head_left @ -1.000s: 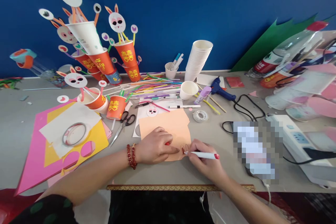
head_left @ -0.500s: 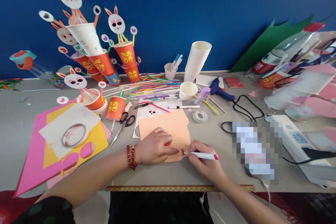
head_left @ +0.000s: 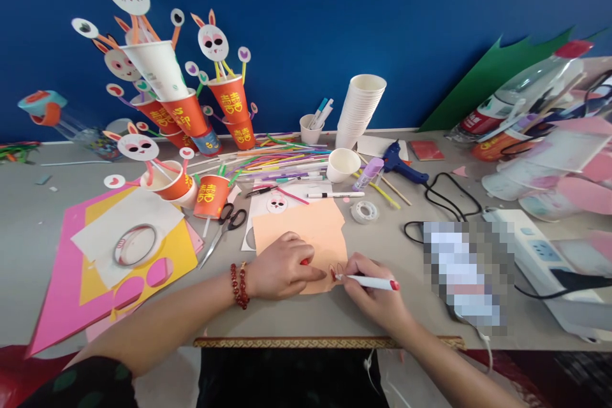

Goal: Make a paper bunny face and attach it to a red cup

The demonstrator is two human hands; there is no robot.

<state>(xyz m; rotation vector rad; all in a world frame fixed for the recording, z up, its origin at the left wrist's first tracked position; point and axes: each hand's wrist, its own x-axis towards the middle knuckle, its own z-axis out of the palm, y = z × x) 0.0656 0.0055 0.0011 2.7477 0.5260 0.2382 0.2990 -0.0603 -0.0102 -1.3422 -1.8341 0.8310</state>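
An orange sheet of paper (head_left: 301, 223) lies at the middle of the table, with small ear-like shapes drawn near its lower right corner. My left hand (head_left: 282, 268) rests on the sheet, its index finger stretched toward the drawn shapes and the other fingers curled round a small red thing, likely a marker cap. In my right hand (head_left: 366, 280) is a white marker with a red end (head_left: 375, 282), its tip on the drawn shapes. Under the orange sheet sits a white sheet with a small round rabbit face (head_left: 276, 203) on it.
Scissors (head_left: 224, 233), decorated cups (head_left: 210, 196) and coloured papers (head_left: 62, 268) lie left. Behind are pipe cleaners, a cup stack (head_left: 359, 111) and a blue glue gun (head_left: 404, 166). Tape (head_left: 364, 211), cables and a power strip (head_left: 540, 255) are on the right.
The marker in my right hand has shifted very slightly at the drawn shapes. My left hand has stayed in place on the sheet.
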